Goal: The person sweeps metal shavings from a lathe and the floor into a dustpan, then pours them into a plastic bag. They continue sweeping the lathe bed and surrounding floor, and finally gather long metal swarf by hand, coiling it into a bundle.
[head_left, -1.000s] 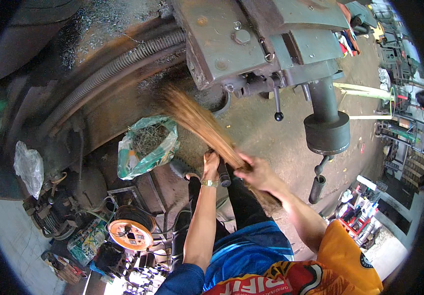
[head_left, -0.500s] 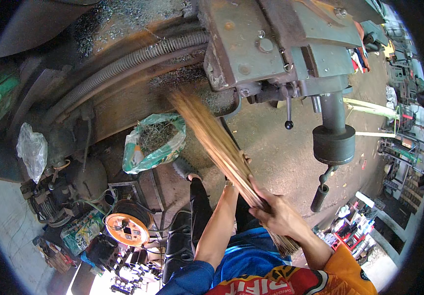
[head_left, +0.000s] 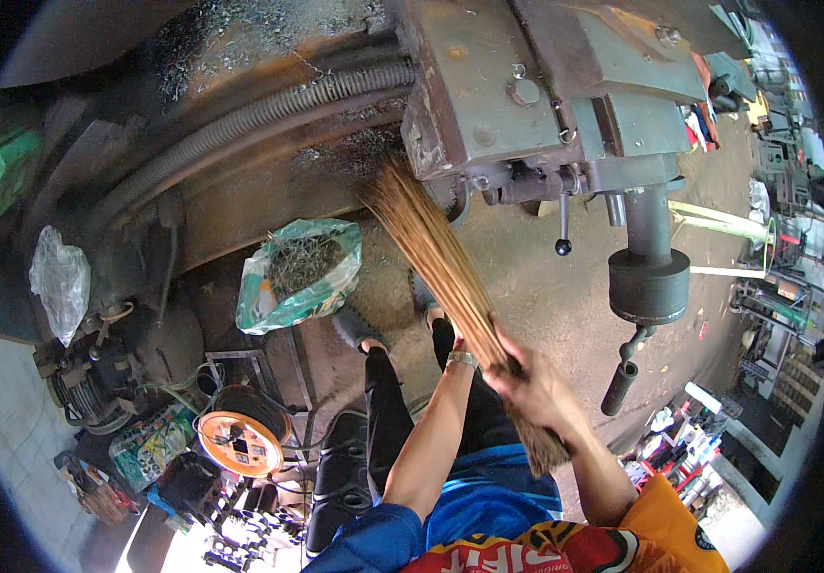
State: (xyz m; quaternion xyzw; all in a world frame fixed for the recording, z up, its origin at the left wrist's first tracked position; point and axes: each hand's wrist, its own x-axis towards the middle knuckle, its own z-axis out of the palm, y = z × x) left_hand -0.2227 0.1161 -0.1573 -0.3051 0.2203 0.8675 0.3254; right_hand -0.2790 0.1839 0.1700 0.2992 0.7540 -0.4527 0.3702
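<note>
Head view shows both hands wrapped tight around a stick broom (head_left: 436,258), the right hand (head_left: 536,387) at its thick end and the left hand (head_left: 460,358) just above. Its tips touch the big rusty machine (head_left: 488,105), by metal shavings (head_left: 350,153). A green bag (head_left: 293,272) sits on the floor (head_left: 536,286) nearby.

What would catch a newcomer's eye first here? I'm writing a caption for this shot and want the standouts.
The stick broom runs diagonally through the middle, gripped by the right hand with the left hand at the shaft, its tips against the big rusty machine at the top. Left of it, an open green sack of metal shavings sits on the floor, and an orange cable reel lies lower left.
</note>
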